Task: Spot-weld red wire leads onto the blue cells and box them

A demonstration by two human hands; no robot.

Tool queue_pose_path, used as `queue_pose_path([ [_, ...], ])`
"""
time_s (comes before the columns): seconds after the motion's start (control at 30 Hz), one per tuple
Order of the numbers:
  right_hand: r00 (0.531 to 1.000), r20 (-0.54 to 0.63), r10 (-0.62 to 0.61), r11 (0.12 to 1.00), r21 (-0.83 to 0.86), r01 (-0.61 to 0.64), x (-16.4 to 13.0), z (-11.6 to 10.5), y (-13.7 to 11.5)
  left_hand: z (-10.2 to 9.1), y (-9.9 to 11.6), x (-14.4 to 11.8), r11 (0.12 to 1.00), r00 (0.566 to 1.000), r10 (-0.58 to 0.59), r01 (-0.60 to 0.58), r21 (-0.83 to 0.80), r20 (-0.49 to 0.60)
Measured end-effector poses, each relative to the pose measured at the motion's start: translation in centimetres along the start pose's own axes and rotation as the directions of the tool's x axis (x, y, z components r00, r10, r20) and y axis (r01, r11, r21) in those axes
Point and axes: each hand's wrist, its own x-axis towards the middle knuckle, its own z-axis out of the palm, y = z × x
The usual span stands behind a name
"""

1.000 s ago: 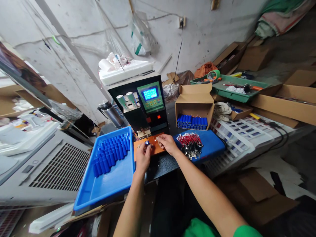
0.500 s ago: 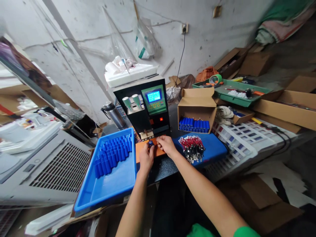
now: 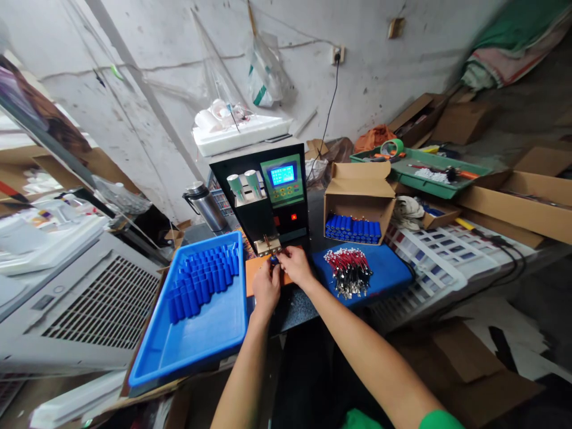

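Observation:
My left hand grips a blue cylindrical battery cell, mostly hidden by the fingers, just below the electrode tips of a black spot welder. Close beside it, my right hand pinches at the cell's end; what lies between those fingertips is too small to make out. Both hands are over an orange block at the welder's foot. Rows of upright blue cells stand in a blue tray on the left. Red and black wire leads lie bunched on a blue pad to the right.
Behind the pad, an open cardboard box holds stacked blue cells. A steel flask stands left of the welder. Farther right are a green tray with tools and a white plastic crate.
My right hand has moved slightly left, bringing its fingertips up to the cell in my left hand. The left hand stays almost in place. The camera view has shifted a little.

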Motion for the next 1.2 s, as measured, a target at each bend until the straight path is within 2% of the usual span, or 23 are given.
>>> queue_pose_path([
  [0.27, 0.996, -0.06, -0.063, 0.988, -0.147, 0.054, -0.7, 0.0, -0.9, -0.1, -0.2, 0.1, 0.999, 1.0, -0.01, 0.01, -0.035, 0.013],
  [0.63, 0.995, -0.041, -0.093, 0.985, -0.147, 0.086, -0.8, -0.2, -0.8, -0.1, -0.2, 0.1, 0.999, 1.0, -0.005, 0.006, -0.039, 0.017],
  [0.8, 0.997, -0.042, -0.068, 0.991, -0.122, 0.063, -0.6, -0.1, -0.6, -0.1, -0.1, 0.2, 1.0, 1.0, -0.007, 0.007, -0.026, 0.019],
  [0.97, 0.998, -0.047, -0.048, 0.985, -0.167, 0.04, -0.7, -0.2, -1.2, 0.0, 0.0, 0.2, 1.0, 1.0, -0.007, 0.007, -0.005, 0.013],
  [1.2, 0.997, -0.056, -0.047, 0.985, -0.169, 0.037, -0.6, 0.0, -1.3, 0.0, -0.1, 0.1, 0.998, 1.0, 0.021, -0.02, -0.051, 0.016],
])
